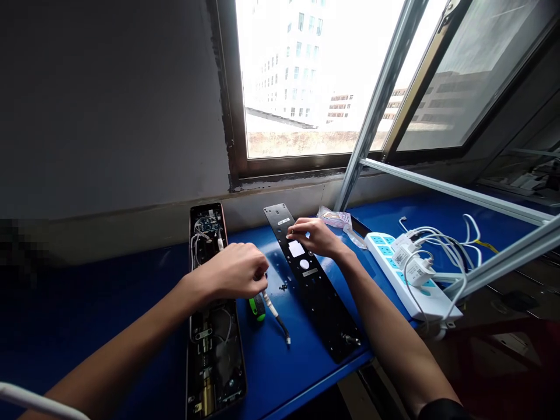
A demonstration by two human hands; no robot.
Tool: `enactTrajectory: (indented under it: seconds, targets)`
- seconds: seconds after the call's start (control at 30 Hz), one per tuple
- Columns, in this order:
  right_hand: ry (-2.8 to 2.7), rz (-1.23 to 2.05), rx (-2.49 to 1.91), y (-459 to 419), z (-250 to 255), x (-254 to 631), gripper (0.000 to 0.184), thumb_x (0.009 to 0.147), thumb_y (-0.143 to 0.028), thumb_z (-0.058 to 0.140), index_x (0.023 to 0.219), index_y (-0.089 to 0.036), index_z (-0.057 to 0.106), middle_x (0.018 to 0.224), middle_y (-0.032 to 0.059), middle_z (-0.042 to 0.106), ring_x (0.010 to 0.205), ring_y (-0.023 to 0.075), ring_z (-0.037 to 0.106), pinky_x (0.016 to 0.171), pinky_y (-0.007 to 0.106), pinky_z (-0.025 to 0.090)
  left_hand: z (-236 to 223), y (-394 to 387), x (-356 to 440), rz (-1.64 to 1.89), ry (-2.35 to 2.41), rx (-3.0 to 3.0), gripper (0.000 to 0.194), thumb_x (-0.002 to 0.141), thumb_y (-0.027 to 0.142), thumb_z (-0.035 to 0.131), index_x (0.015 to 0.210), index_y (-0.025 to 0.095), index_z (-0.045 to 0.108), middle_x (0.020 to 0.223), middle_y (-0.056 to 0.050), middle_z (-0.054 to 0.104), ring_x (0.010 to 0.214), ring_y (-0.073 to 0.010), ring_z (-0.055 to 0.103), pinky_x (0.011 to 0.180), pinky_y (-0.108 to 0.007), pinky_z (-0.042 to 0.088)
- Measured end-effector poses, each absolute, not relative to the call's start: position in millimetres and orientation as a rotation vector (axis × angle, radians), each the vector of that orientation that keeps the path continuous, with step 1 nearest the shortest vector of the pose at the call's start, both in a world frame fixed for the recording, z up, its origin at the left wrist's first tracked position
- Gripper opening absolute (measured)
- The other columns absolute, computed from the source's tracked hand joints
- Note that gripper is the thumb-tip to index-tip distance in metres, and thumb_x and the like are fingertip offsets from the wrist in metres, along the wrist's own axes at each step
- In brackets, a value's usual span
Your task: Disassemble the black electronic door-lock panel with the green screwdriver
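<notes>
My left hand is closed above the right edge of a long open lock housing, its fingertips curled out of sight. A white-wrapped cable with a black end and a white plug comes out below these fingers; whether they grip it I cannot tell. Under the hand lies a green and black screwdriver handle. My right hand pinches at the upper part of a long black plate; what sits between thumb and finger is too small to name. Several small dark screws lie between housing and plate.
A white power strip with plugged-in chargers and tangled white cables stands right of the plate. Clear plastic bags lie behind it. A metal frame rises at right. The blue table's front edge runs close by.
</notes>
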State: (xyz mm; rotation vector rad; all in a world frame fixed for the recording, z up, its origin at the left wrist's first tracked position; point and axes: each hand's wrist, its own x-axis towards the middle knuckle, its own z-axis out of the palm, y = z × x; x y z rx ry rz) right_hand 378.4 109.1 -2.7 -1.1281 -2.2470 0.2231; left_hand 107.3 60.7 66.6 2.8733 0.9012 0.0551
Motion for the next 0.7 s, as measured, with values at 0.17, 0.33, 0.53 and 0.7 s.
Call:
enactTrajectory:
  seconds: [0.17,0.33,0.53,0.7]
  targets:
    - [-2.266,0.316,-1.273,125.2,-32.7,369.1,0.034,0.1,-0.038,0.063,0.128,-0.019,0.063,0.13,0.0097,0.065,0.109,0.0221,0.067,0.092,0.044,0.059,61.2,69.6,117.9,-0.101,0.928,2.87,0.032,0.089,0.034,0.058,0.061,0.02,0.061,0.07,-0.004,0.068,0.06,-0.0175,0.058,0.056,-0.03,0.035]
    - [-2.259,0.359,-1.386,132.9,-53.1,362.7,0.034,0.1,-0.038,0.063,0.129,-0.02,0.063,0.132,0.0099,0.064,0.11,0.0225,0.067,0.094,0.044,0.059,54.1,83.4,125.6,-0.177,1.011,2.843,0.032,0.096,0.04,0.053,0.084,0.022,0.076,0.093,-0.009,0.075,0.083,-0.0243,0.07,0.067,-0.03,0.047]
    - [-2.237,0.391,-1.473,147.9,-62.6,364.3,0.035,0.1,-0.038,0.063,0.13,-0.019,0.062,0.132,0.01,0.064,0.111,0.0229,0.067,0.094,0.045,0.059,43.3,96.5,134.4,-0.345,1.02,2.761,0.034,0.098,0.044,0.051,0.093,0.024,0.079,0.102,-0.01,0.077,0.09,-0.026,0.072,0.079,-0.034,0.055]
    - [-2.235,0.412,-1.498,167.3,-62.0,364.8,0.036,0.1,-0.038,0.064,0.13,-0.019,0.062,0.132,0.0101,0.064,0.111,0.0231,0.067,0.094,0.045,0.059,39.1,99.9,141.0,-0.38,1.039,2.747,0.037,0.101,0.043,0.046,0.104,0.024,0.078,0.117,-0.012,0.075,0.103,-0.0298,0.071,0.085,-0.039,0.056]
